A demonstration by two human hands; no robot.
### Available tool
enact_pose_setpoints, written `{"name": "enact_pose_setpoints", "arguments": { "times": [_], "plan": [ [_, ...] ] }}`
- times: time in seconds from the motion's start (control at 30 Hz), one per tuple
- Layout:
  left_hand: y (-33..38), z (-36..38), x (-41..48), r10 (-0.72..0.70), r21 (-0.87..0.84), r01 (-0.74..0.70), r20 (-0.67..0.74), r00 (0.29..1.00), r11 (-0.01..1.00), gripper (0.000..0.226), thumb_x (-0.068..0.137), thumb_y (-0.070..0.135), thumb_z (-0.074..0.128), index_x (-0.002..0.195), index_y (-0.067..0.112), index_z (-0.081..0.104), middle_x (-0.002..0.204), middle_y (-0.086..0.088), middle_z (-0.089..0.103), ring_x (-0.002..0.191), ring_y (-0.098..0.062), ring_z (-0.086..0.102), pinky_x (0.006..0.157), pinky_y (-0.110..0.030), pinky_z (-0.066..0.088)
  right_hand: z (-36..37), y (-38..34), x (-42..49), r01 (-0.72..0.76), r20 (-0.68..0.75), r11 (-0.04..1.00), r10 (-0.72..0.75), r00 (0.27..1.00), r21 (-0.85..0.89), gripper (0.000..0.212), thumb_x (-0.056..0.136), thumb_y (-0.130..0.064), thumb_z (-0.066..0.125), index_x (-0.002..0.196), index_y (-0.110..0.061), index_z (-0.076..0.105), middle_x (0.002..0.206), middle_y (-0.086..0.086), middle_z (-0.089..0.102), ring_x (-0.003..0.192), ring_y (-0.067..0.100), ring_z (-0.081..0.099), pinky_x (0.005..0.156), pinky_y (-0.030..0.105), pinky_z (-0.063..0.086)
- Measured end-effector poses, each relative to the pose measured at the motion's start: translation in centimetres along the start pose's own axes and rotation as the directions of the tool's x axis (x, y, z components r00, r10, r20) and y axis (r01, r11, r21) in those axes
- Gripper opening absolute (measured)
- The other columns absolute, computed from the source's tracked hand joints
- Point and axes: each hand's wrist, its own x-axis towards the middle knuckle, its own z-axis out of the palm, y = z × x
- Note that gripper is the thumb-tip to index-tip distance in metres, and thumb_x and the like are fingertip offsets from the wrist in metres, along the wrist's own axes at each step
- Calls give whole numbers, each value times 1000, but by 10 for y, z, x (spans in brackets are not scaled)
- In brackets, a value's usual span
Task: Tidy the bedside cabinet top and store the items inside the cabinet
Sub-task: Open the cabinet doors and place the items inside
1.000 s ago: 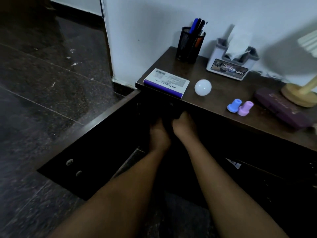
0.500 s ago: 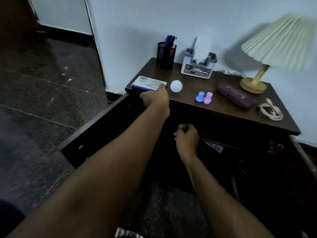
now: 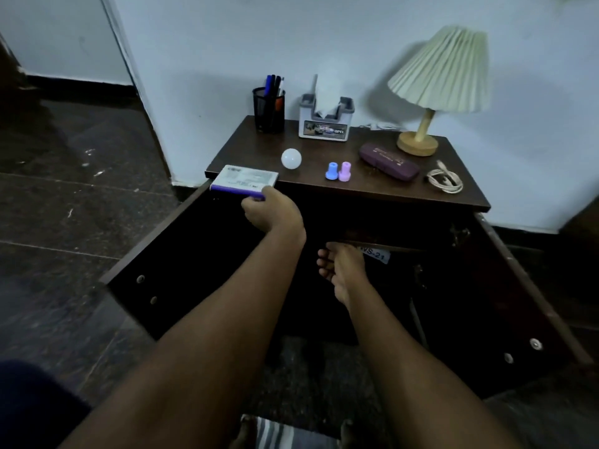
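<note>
A dark, speckled stone floor point(image 3: 64, 222) fills the left half of the frame, with pale scuffs and thin seams between the slabs. Above it a smooth, pale wall point(image 3: 356, 43) runs across the top. Against that wall, centre right, stands the bedside cabinet point(image 3: 246, 150) of dark brown wood with a flat, dull-shining top. Both doors are swung wide: the left door point(image 3: 181, 264) angles toward the lower left and the right door point(image 3: 505, 303) toward the lower right, each showing two round metal fittings. The inside is too dark to read.

At the upper right of the top stands a table lamp point(image 3: 440, 69) with a pleated cream shade on a round wooden base. In the middle of the frame the left hand point(image 3: 272, 212) grips the near right corner of a flat white box with a purple edge point(image 3: 244, 179). The box sits at the top's front left corner, jutting past the front edge. Just below and to the right, the right hand point(image 3: 340, 264) is turned palm up with its fingers loosely bent, holding nothing.

Along the back stand a grey-and-white tissue holder point(image 3: 325, 123) and a black mesh pen pot point(image 3: 269, 110). Right of centre lies a long purple case point(image 3: 388, 161), with a coiled pale cable point(image 3: 445, 181) near the right edge. Mid-top sits a white ball point(image 3: 291, 158), then a blue stopper point(image 3: 331, 171) touching a pink stopper point(image 3: 345, 171).
</note>
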Motion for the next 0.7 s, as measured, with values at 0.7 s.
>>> {"name": "enact_pose_setpoints", "arguments": {
  "times": [0.7],
  "plan": [
    [-215, 57, -66, -294, 553, -271, 725, 623, 788, 12, 86, 20, 73, 98, 17, 74, 98, -5, 77, 88, -20, 74, 84, -44, 62, -142, -14, 101, 379, -563, 922, -274, 780, 76, 9, 93, -1, 66, 101, 0, 69, 98, 16, 74, 92, 31, 74, 78, 35, 62]
  ]
}}
